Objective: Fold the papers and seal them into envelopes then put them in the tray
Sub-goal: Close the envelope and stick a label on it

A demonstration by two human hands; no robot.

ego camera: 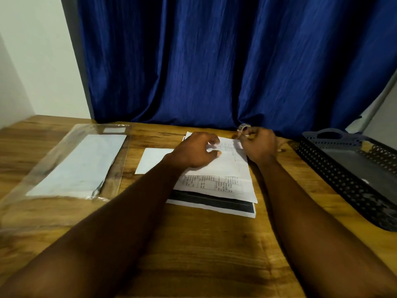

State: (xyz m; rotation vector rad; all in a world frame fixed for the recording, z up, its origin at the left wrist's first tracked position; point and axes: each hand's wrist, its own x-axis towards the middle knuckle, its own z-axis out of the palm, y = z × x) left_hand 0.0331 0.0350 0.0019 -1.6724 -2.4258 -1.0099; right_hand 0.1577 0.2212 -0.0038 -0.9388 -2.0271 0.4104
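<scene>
Both hands are handling the printed sheet (227, 166): right hand (258, 144) pinching its far corner, left hand (194, 151) curling over it, grip unclear.

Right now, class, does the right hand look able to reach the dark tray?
Probably yes. The tray lies on the table just right of the right hand, and nothing large stands between them. The hand seems to pinch the top sheet at its far corner, so it would likely let go first.

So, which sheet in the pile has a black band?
The bottom sheet: its black band shows at the near edge. The top sheet, held by the left hand and right hand, is white with print.
</scene>
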